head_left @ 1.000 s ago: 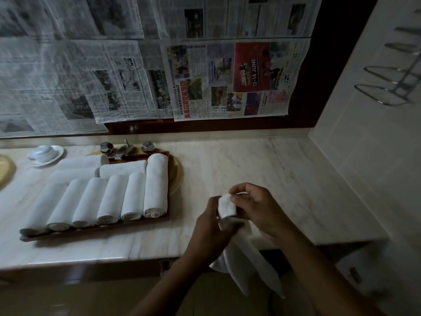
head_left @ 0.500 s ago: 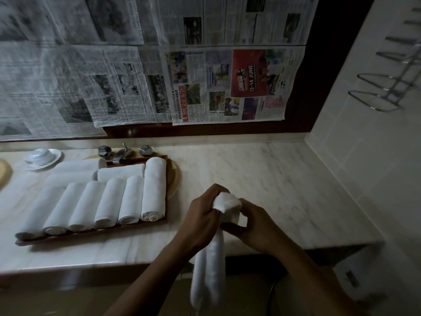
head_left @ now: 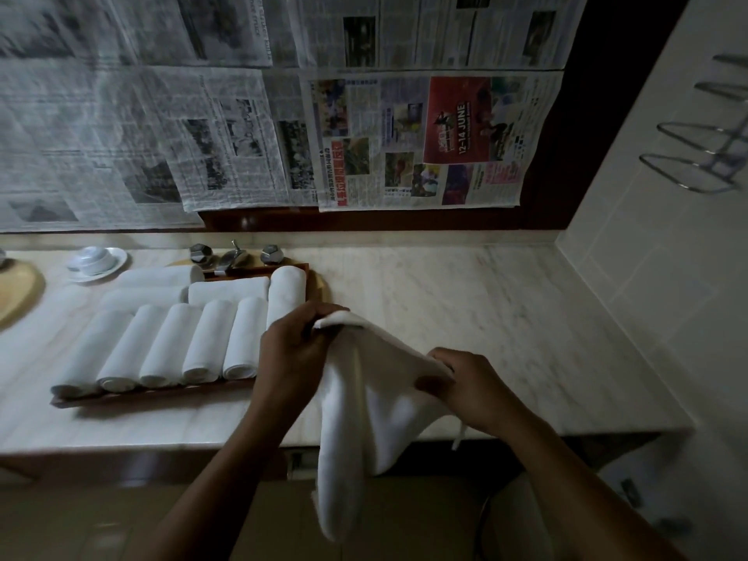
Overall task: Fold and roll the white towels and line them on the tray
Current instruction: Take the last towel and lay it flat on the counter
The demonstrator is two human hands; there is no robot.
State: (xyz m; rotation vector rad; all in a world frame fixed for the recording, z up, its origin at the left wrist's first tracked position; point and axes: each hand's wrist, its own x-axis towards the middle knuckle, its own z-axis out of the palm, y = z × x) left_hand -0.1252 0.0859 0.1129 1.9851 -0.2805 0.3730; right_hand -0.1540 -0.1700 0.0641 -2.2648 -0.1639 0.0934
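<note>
A white towel (head_left: 372,410) hangs spread between my hands over the front edge of the counter. My left hand (head_left: 295,354) pinches its upper left corner, and my right hand (head_left: 465,386) grips the opposite corner lower and to the right. The towel's loose end drops below the counter edge. To the left, a dark wooden tray (head_left: 133,396) holds several rolled white towels (head_left: 202,342) in a row, with more rolls lying crosswise behind them. My left hand hides the front end of the rightmost roll.
A marble counter (head_left: 465,317) runs to the tiled right wall. A white cup on a saucer (head_left: 95,261) and metal tap knobs (head_left: 232,257) stand behind the tray. A yellowish plate (head_left: 16,293) lies far left. Newspaper covers the back wall; wire hooks (head_left: 696,172) stick out at right.
The towel was bunched in a narrow hanging strip between my hands; my hands have moved apart and it is now spread open between them.
</note>
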